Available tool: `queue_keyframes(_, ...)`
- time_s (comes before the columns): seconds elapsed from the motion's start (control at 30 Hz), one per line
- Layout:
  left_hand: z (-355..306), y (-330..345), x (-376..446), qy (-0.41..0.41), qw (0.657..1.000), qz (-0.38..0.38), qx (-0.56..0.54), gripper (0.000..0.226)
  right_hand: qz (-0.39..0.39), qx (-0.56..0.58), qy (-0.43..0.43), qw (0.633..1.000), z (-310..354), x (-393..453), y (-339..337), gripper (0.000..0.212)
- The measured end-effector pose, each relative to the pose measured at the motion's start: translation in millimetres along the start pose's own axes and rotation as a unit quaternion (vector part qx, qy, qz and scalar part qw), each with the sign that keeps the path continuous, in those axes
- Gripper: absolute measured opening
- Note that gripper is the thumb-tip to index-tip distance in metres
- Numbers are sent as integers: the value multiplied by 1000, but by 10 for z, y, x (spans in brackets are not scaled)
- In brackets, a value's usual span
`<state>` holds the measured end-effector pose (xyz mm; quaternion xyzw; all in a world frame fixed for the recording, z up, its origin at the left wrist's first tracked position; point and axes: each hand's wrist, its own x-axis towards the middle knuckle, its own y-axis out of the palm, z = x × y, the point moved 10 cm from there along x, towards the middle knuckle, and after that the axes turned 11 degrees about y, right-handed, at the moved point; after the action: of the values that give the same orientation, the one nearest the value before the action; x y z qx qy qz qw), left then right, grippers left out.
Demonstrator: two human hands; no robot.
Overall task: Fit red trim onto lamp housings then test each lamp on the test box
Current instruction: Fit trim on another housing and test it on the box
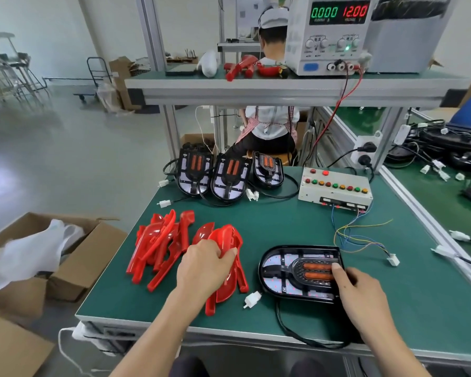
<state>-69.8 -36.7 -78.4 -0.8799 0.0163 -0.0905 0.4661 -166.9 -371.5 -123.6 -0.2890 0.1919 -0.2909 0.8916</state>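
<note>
A black lamp housing (pixel 288 270) with two orange bars lies flat on the green table, near the front. My right hand (pixel 356 289) grips its right end, thumb on top. My left hand (pixel 204 265) grips a red trim piece (pixel 229 238) at the top of a small stack. A heap of several more red trims (pixel 158 248) lies to the left. Three more lamp housings (pixel 195 172) stand in a row at the table's back. The white test box (pixel 335 197) with coloured buttons sits at the back right, and its loose wires end in a white plug (pixel 393 259).
The held housing's cable ends in a white connector (pixel 252 299) between my hands. A power supply (pixel 335 34) reading 12.00 sits on the upper shelf. Open cardboard boxes (pixel 65 257) stand left of the table. A person sits behind the bench, back turned.
</note>
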Motion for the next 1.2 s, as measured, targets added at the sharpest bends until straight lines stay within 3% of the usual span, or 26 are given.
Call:
queue_keyframes(0.1,-62,-104,36,12,999,-27,-40,55,7,25,2,1000,33,-31,-32,33)
queue_keyframes(0.17,-117,-135,47,7,993,-43,-111,56,-55,34,-25,998,106,-121,-198,30)
queue_keyframes(0.27,-319,-19,63,-5,954,-26,-298,54,-119,72,-155,978,491,-485,-397,20)
queue_keyframes(0.4,-803,231,54,-10,904,-21,-426,45,-46,20,-343,938,1083,-938,-172,27)
queue_keyframes(0.47,-966,357,40,-28,899,-24,-437,49,-64,-18,-388,919,1253,-1011,-118,32)
queue_keyframes(0.57,-1080,484,35,-48,898,-33,-436,52,-154,-55,-416,894,1323,-971,-216,21)
queue_keyframes(0.67,-1126,525,53,-50,904,-48,-422,48,-189,-100,-445,870,1279,-909,-226,21)
queue_keyframes(0.8,-1208,549,45,-15,918,-30,-396,55,-179,-85,-416,887,1224,-723,-310,10)
queue_keyframes(0.9,-1035,368,90,10,938,-58,-343,65,-105,-38,-337,935,1149,-240,-469,10)
queue_keyframes(1.0,-630,135,233,20,955,-111,-275,39,42,-46,-288,956,1030,217,-453,12)
queue_keyframes(1.1,-498,193,352,53,980,-62,-183,27,129,-107,-282,945,954,412,-292,16)
queue_keyframes(1.2,-576,483,414,48,986,34,-156,41,181,-107,-266,941,925,481,-133,15)
